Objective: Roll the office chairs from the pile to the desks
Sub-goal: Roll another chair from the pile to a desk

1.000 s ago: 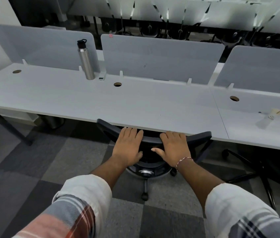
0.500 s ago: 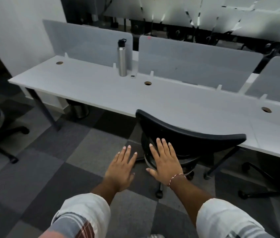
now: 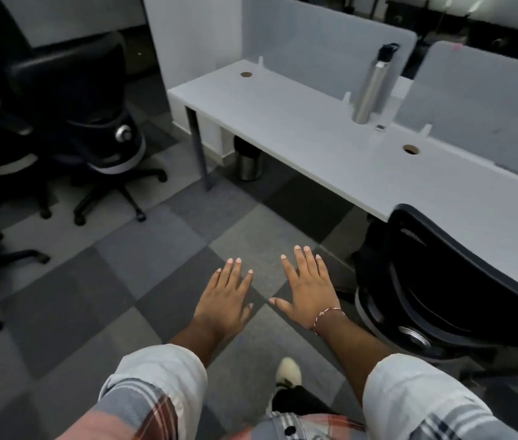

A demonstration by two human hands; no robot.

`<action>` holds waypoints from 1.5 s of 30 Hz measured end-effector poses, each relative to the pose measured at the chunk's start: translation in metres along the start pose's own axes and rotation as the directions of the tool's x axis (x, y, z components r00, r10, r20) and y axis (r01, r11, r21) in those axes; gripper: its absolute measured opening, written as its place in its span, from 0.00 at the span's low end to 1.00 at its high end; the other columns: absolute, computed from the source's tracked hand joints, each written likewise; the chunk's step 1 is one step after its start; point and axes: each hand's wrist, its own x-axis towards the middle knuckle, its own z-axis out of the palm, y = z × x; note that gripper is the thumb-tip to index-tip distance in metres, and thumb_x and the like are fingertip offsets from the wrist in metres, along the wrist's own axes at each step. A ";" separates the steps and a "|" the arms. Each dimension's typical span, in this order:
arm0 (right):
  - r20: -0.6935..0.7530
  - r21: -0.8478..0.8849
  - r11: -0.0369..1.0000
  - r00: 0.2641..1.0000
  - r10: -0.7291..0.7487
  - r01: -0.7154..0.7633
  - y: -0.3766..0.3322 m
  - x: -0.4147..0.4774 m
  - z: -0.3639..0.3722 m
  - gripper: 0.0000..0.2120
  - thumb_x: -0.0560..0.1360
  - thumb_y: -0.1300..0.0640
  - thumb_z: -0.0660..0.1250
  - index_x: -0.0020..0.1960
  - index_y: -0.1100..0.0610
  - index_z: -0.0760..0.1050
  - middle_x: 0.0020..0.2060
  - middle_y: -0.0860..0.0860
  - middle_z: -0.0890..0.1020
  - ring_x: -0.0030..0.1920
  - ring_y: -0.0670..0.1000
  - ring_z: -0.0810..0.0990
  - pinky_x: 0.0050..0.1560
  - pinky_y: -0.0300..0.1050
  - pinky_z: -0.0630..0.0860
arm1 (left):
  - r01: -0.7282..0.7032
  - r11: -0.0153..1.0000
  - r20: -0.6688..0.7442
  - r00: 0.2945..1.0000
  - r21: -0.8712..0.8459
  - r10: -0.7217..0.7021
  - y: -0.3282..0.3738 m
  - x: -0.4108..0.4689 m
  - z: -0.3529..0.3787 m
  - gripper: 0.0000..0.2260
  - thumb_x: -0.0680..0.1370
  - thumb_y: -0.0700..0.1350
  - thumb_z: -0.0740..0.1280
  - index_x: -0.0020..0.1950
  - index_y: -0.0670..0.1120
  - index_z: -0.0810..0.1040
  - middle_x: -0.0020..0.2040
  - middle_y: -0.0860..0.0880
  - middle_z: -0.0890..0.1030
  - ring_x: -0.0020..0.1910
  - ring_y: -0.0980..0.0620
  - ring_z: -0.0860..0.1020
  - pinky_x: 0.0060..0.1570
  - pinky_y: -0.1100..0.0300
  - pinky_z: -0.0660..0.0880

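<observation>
- Office chairs (image 3: 92, 128), black with wheeled star bases, stand crowded in a pile at far left on the grey chequered carpet (image 3: 118, 281), well apart from both hands.
- A small metal bin (image 3: 249, 160) sits under the left end of the white desk (image 3: 299, 131), beside its leg.
- Left hand (image 3: 224, 300) hovers palm down over the carpet, fingers straight and spread, holding nothing.
- Right hand (image 3: 310, 287), with a thread bracelet at the wrist, hovers just beside it in the same way: flat, spread, empty and touching nothing.
- A steel water bottle (image 3: 373, 87) stands upright at the desk's back edge, against the divider panel (image 3: 314, 42).
- At far right, one black chair (image 3: 441, 281) is tucked against the desk edge, its backrest toward the camera.
- Judgement: that chair looks delivered, so the step in hand is going for another.
- The next move calls for walking to the pile, gripping a backrest with both hands, and easing that chair free of neighbouring bases toward the desk's left end.
</observation>
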 end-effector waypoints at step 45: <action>-0.036 -0.006 0.583 0.583 -0.812 0.812 -0.487 0.565 -0.101 0.42 0.78 0.32 0.53 0.81 0.52 0.39 0.79 0.59 0.41 0.79 0.59 0.36 0.78 0.59 0.40 | 0.794 0.594 -0.112 0.584 -0.130 -0.804 -0.597 0.023 -0.056 0.34 0.80 0.62 0.45 0.81 0.45 0.58 0.80 0.37 0.56 0.81 0.40 0.52 0.77 0.44 0.52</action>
